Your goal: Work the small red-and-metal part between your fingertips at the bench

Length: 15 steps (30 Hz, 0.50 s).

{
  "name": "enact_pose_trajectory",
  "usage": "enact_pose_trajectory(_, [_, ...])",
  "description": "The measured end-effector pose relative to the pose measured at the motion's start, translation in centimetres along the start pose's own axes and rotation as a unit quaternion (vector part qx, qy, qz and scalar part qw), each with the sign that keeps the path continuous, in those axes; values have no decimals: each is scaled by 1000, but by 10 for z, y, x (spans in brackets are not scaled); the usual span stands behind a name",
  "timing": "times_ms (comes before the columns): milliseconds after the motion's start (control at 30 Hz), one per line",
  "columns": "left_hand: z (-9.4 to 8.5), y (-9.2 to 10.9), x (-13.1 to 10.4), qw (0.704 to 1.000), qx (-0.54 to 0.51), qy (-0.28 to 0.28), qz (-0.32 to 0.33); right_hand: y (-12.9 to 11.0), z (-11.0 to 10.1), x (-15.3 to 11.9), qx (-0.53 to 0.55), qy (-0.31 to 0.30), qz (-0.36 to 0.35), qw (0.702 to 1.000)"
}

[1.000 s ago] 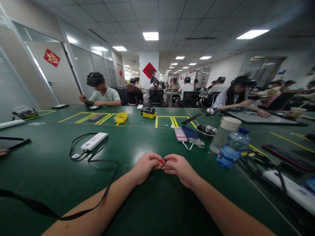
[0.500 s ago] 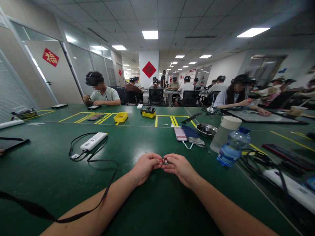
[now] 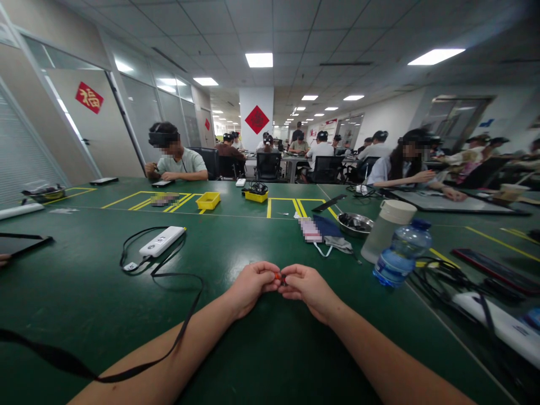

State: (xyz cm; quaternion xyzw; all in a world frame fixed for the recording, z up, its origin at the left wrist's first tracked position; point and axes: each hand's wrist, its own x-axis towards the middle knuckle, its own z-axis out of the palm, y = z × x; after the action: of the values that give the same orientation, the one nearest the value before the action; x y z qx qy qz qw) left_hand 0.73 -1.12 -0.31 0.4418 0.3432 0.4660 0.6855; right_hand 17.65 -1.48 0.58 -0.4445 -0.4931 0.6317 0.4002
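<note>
My left hand [image 3: 253, 286] pinches a tiny orange piece [image 3: 277, 276] between thumb and fingers, just above the green table [image 3: 219, 349]. Facing it, my right hand [image 3: 307, 288] is closed on a small dark piece [image 3: 283, 279], mostly covered by the fingertips. The two pieces meet or nearly meet between my hands; whether they are joined I cannot tell. Both are too small to name by kind. A black strap [image 3: 185, 332] lies across my left forearm.
A white power bank [image 3: 162, 242] with a cable lies left. Yellow trays [image 3: 208, 201] stand farther back. To the right are a metal bowl [image 3: 366, 226], a pale tumbler [image 3: 386, 233], a blue water bottle [image 3: 400, 256] and tangled cables [image 3: 439, 281]. Other people sit around the tables.
My fingertips have shifted slightly. The silvery-white part seen in my right fingers is now covered, and more of the orange piece shows. My arms stay in place.
</note>
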Motion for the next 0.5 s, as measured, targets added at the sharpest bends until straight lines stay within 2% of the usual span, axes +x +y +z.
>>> enact_pose_trajectory(233, [1, 1, -1, 1000, -20, -1, 16, -6, 4, -4, 10, 7, -33, 999])
enact_pose_trajectory(500, [4, 1, -1, 1000, 1, 14, 1, -2, 1, -2, 23, 4, -1, 1000])
